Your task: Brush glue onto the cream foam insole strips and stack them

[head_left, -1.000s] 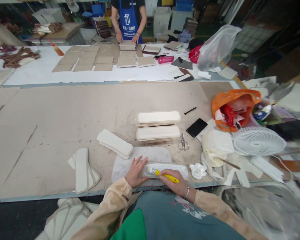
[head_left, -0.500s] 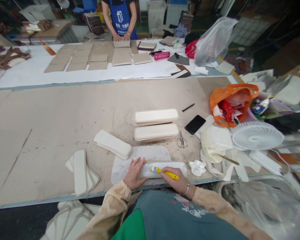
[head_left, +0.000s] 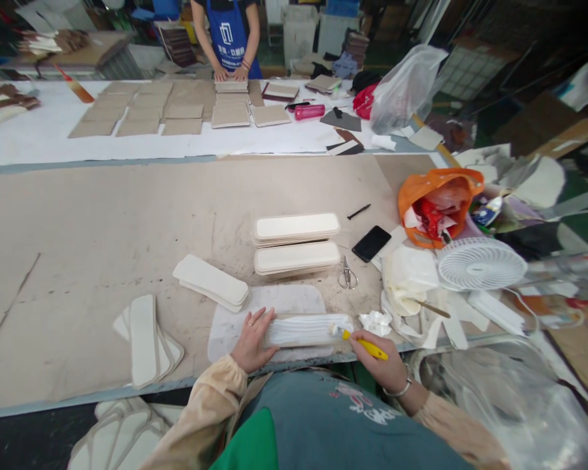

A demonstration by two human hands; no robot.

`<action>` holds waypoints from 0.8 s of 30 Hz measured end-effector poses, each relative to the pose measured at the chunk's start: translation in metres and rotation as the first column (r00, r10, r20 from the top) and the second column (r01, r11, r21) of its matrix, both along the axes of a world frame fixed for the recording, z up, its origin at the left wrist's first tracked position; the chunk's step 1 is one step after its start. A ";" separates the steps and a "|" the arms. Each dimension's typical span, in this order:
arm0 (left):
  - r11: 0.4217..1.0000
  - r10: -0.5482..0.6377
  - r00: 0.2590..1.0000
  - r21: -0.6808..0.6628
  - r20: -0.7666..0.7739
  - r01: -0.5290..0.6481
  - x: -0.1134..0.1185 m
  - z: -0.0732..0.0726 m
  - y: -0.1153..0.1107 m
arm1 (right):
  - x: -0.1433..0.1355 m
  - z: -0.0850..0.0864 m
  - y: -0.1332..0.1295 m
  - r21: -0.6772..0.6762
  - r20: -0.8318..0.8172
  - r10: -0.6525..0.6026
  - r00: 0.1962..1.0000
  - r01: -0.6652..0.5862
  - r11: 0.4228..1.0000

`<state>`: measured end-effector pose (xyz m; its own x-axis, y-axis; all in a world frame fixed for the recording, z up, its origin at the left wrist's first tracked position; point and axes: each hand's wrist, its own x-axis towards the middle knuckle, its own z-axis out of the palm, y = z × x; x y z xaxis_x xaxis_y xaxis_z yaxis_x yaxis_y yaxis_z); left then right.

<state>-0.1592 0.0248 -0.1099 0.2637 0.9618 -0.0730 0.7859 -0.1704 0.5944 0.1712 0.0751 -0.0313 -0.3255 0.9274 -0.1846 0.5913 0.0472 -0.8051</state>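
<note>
Paper-covered worktable (head_left: 88,228): broad brown surface stretching leftward and back, straight blue-grey front edge. Pale mat (head_left: 294,298): near that edge. White-coated strip (head_left: 301,330): lying partly on mat, long side along the edge. Left hand (head_left: 253,341): fingers spread, unclenched, at strip's left end. Right hand (head_left: 391,367): fingers wrapped around yellow brush (head_left: 373,350), bristles at strip's right end.

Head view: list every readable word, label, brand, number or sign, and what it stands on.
None can be quoted reliably.
Blue apron: white Chinese characters, too blurred to quote; smaller line beneath unreadable.
Teal garment: script-like white print, illegible.
Blue-and-white packet: markings too small.
</note>
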 end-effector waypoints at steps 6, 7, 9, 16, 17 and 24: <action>1.000 0.026 1.000 -0.001 -0.013 -0.026 -0.001 0.002 -0.003 | 0.014 0.005 -0.004 0.032 -0.022 -0.064 0.998 0.065 0.997; 1.000 0.031 0.999 -0.001 -0.012 -0.031 -0.001 0.002 -0.004 | 0.013 0.005 -0.004 0.000 -0.043 -0.072 0.996 0.072 0.997; 0.999 0.040 0.999 -0.002 -0.011 -0.041 -0.001 0.003 -0.006 | 0.007 0.005 -0.003 -0.068 -0.088 -0.063 0.994 0.057 0.996; 0.998 0.067 0.998 -0.004 -0.002 -0.067 0.001 0.000 -0.009 | -0.061 0.005 0.009 -0.095 -0.220 0.138 0.966 -0.162 0.982; 0.998 0.068 0.998 -0.002 -0.002 -0.068 0.001 0.000 -0.009 | -0.070 0.003 0.011 -0.087 -0.230 0.156 0.961 -0.180 0.980; 0.998 0.068 0.998 -0.007 -0.008 -0.068 0.002 0.000 -0.008 | -0.087 -0.013 0.012 -0.134 -0.225 0.119 0.967 -0.152 0.979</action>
